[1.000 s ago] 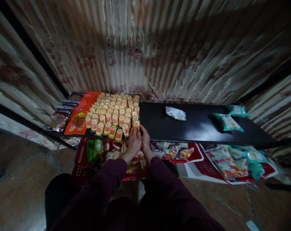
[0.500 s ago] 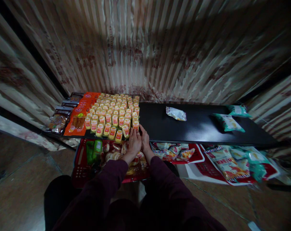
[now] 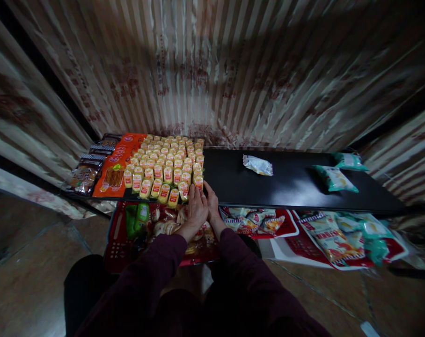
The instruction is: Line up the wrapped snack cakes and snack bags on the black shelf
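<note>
Many small yellow wrapped snack cakes point(image 3: 168, 175) with red-and-white labels stand in tight rows on the left half of a black shelf point(image 3: 226, 182). My left hand point(image 3: 197, 209) is at the front right corner of these rows, its fingers closed at a wrapped snack cake point(image 3: 198, 181). Pressed close beside it, my right hand point(image 3: 211, 201) curls its fingers round the right side of the same corner. The lower part of that cake is hidden behind my fingers.
Left of the cakes lie orange snack packs point(image 3: 109, 180) and dark packs point(image 3: 82, 175). Farther right on the shelf are a white packet point(image 3: 257, 165) and green packets point(image 3: 335, 179). Below stand red baskets point(image 3: 116, 252) of packaged food. A striped curtain point(image 3: 198, 70) hangs behind.
Almost nothing differs. Both hands stay at the front right corner of the cake rows, with only a very slight shift of the fingers.
</note>
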A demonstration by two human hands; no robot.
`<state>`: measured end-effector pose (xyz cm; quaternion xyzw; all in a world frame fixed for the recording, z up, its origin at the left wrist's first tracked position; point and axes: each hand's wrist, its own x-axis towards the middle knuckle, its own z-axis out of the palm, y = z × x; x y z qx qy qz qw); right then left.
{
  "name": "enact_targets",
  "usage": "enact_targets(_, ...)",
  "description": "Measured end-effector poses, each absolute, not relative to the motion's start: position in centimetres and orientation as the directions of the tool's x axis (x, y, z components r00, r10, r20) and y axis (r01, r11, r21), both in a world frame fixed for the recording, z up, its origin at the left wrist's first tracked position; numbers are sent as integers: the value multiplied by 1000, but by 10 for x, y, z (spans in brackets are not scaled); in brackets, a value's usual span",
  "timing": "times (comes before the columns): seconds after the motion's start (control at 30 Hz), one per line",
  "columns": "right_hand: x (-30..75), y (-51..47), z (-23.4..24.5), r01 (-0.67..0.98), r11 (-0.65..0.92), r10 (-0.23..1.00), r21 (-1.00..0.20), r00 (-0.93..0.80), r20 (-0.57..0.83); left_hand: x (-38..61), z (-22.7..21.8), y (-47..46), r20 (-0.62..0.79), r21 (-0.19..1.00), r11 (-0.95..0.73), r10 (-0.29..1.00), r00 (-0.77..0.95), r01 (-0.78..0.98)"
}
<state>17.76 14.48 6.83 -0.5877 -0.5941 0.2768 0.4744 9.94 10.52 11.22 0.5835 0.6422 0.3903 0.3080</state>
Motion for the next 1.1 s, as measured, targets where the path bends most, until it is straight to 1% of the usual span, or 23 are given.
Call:
enact_targets(0.17, 177, 143, 72, 429, 147, 963, -891, 143, 228, 99, 115, 103, 34, 849, 18, 996, -87, 529)
enact_targets(0.4, 175, 142, 74, 399, 137, 969, -906, 137, 207, 98, 109, 105, 78, 873, -14, 991, -111, 487)
enact_targets(0.53, 176, 141, 70, 391, 164, 961, -906, 143, 236, 99, 109, 104, 84, 877, -14, 989, -125, 480)
enact_targets(0.67, 176, 137, 70, 421, 190, 953, -887, 138, 269, 100, 113, 102, 67, 879, 10, 987, -143, 476)
enact_targets(0.8, 176, 136, 74, 436, 189, 959, -880, 110, 260, 99, 115, 102, 36, 873, 31, 991, -128, 487)
enact_targets(0.93, 177, 137, 75, 446, 180, 965, -877, 92, 245, 100, 116, 105, 53, 872, 25, 988, -145, 490)
enact_targets(1.1, 179, 136, 67, 434, 177, 959, -883, 124, 253, 99, 111, 105, 84, 861, -6, 988, -130, 508)
